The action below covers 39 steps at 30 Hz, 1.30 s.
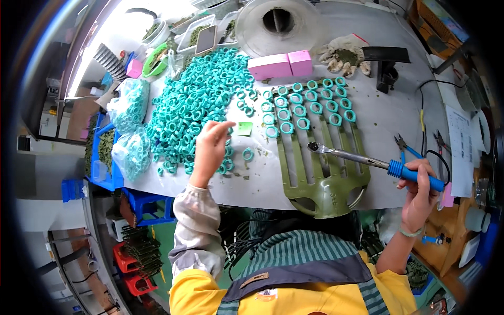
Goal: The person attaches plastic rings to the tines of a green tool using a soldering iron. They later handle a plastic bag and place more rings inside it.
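In my right hand [418, 194] is a soldering iron [362, 158] with a blue handle, a metal shaft and a dark tip. It points left, its tip over the slats of an olive-green fork-shaped piece [331, 195]. Rows of turquoise rings [300, 110] line the far part of that piece. My left hand [211, 144] hovers at the right side of a big heap of loose turquoise rings [194, 100], thumb and fingers pinched together. Anything between those fingertips is too small to make out. A small green square [244, 128] lies beside them.
Two pink blocks [281, 65], a stained work glove [344, 55] and a black stand [387, 68] sit behind the green piece. Pliers [407, 147] and a black cord lie at right. Bags of rings [128, 105], tubs and a phone [206, 39] are at the left and back.
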Available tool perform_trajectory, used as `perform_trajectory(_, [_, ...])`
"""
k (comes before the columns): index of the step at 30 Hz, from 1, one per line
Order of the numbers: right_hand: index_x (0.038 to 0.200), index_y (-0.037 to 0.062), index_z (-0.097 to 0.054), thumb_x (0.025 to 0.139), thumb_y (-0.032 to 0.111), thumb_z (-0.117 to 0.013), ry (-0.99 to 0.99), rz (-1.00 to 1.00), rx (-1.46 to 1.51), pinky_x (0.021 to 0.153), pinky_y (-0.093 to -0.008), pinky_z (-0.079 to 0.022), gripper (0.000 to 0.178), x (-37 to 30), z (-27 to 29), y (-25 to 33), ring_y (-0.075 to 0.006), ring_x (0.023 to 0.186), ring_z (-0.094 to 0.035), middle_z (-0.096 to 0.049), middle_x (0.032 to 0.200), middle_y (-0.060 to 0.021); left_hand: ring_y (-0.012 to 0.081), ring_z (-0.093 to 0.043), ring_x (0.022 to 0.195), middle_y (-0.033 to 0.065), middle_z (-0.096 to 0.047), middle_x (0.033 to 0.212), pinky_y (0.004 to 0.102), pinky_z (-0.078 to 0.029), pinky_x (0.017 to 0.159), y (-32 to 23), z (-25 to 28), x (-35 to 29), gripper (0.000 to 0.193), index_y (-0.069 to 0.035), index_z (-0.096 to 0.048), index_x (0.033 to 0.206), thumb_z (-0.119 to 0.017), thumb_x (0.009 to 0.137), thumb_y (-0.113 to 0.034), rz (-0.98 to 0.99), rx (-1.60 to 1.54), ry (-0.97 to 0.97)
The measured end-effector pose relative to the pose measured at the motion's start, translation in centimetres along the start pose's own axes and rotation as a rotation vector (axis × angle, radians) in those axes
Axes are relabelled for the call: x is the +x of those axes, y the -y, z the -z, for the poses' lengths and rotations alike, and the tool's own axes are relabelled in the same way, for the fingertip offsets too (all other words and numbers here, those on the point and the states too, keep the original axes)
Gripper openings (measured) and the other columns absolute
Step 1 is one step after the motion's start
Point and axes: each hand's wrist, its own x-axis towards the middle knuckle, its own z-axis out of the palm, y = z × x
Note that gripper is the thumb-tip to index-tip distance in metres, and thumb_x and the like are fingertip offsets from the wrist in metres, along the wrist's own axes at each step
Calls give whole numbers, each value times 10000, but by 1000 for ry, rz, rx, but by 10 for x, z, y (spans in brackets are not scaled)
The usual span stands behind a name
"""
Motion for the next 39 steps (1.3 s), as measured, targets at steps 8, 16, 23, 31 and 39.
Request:
perform_trajectory(8, [909,-63,-654,973,135,-555,-102,45,-60,551,-275,-533,231,-12,5,1,-151,615,-614,-624,926,-94,108,-617,911,48,-576,1124,233,-537,740,-95,-45,19,267,-36,-680,1121,-655,871,55,-54,-321,241])
perform_trajectory(16, [910,-67,-657,983,130,-554,-134,63,-6,562,-275,-561,234,-15,6,-17,-146,629,-646,-626,903,-79,147,-605,988,43,-545,1175,253,-544,803,-113,-101,36,323,-56,-678,1175,-631,883,74,-164,-264,359])
perform_trajectory(23, [915,-71,-651,977,106,-543,-128,47,13,571,-278,-578,217,-15,12,-23,-152,631,-656,-625,919,-85,123,-607,1040,32,-546,1159,251,-548,825,-118,-111,37,311,-47,-674,1177,-656,881,46,-81,-256,368])
perform_trajectory(31, [927,-79,-637,973,72,-543,-124,60,30,593,-283,-583,184,-15,6,-36,-161,646,-663,-618,957,-102,305,-588,1054,93,-659,1134,374,-481,917,-119,-127,42,307,-57,-693,1100,-718,798,-7,-376,59,210])
perform_trajectory(39, [927,-91,-635,970,39,-539,-107,66,-3,611,-276,-580,167,-15,-5,-37,-172,665,-663,-602,979,-106,299,-589,1049,92,-674,1124,379,-484,919,-112,-137,46,304,-56,-705,1079,-730,780,-6,-392,67,199])
